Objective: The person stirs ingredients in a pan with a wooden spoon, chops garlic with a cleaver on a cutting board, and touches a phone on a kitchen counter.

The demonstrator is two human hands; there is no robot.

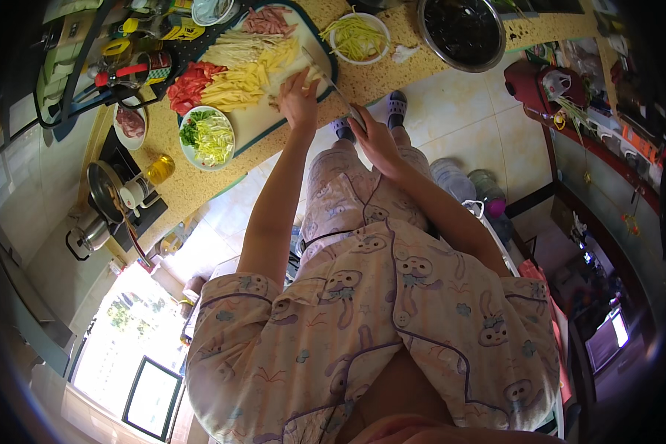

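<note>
My right hand grips the handle of a kitchen knife. Its blade slants up and left over the right part of a white cutting board with a dark rim. Close left of the blade, my left hand rests on the board, fingertips towards the knife; whether it pins a piece is hidden. Small brownish bits lie beside it. Farther left on the board are yellow strips, red chopped pieces, enoki mushrooms and pink ham-like strips.
A plate of chopped greens overlaps the board's near-left edge. Beyond the board stand a bowl of green shreds and a steel bowl of dark contents. Leftward are raw meat on a plate, bottles, an oil jug and a frying pan.
</note>
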